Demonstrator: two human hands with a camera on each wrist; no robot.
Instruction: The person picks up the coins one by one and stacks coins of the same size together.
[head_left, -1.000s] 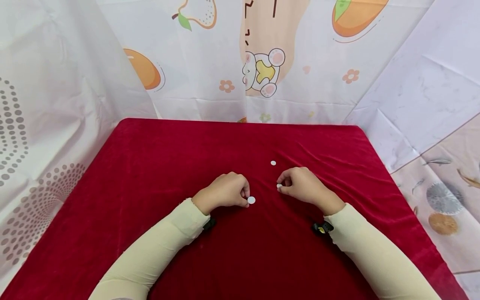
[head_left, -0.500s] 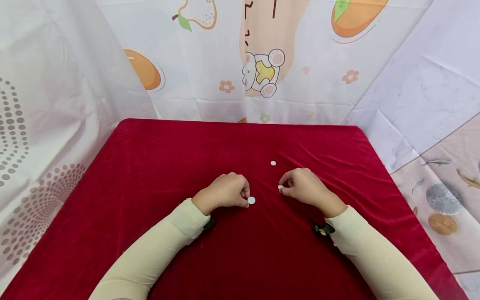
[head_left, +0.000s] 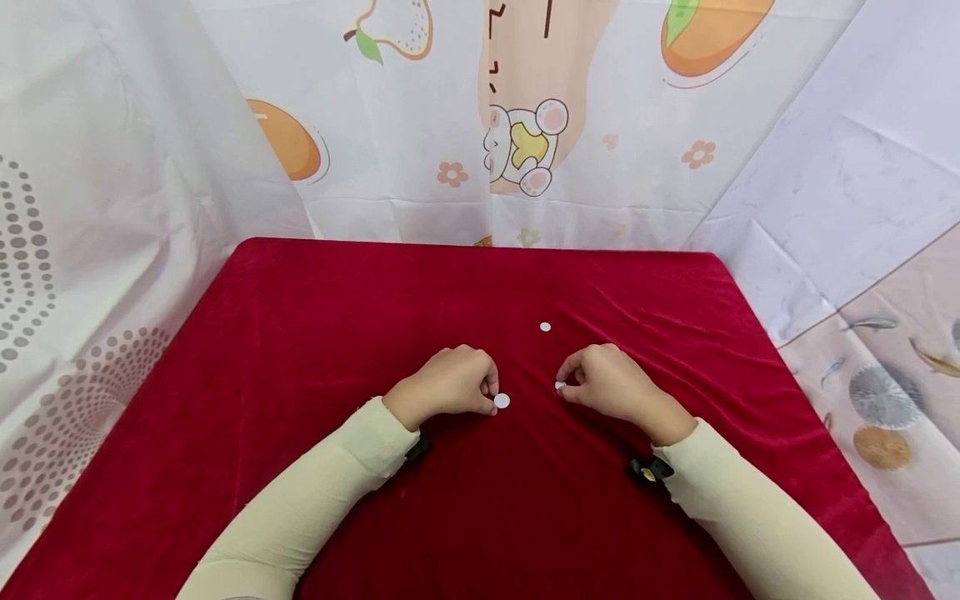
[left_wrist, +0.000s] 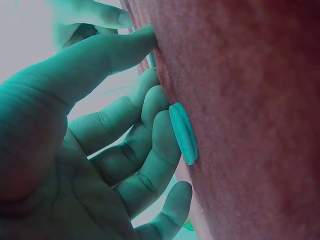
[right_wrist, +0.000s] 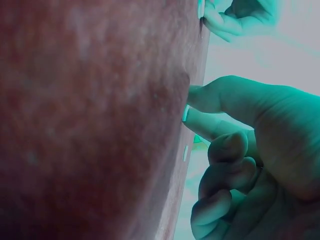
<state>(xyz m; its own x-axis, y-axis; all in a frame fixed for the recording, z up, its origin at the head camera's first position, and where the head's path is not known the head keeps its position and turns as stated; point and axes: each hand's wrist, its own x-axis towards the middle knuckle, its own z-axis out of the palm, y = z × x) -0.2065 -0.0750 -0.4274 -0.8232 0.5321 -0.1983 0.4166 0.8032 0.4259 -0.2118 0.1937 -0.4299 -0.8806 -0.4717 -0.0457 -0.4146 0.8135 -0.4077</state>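
My left hand (head_left: 450, 382) stays low over the cloth, thumb and index finger at the edge of a white disc (head_left: 502, 401), which they pinch from the left. In the left wrist view, a two-layered round piece (left_wrist: 184, 134) touches a fingertip against the cloth; the hand hides it in the head view. Across a short gap, my right hand (head_left: 607, 382) pinches a smaller-looking white disc (head_left: 560, 386) between thumb and index finger. That disc (right_wrist: 185, 113) shows edge-on at the cloth in the right wrist view. The other right fingers curl inward.
Another white disc (head_left: 545, 327) lies farther back on the red cloth (head_left: 360, 308), beyond both hands. Creases run through the cloth at the right. Printed curtains (head_left: 405, 167) hang behind and at the sides of the table.
My right hand has come slightly nearer to me, bringing its disc along. The left hand and its disc stay in place, as does the far disc.
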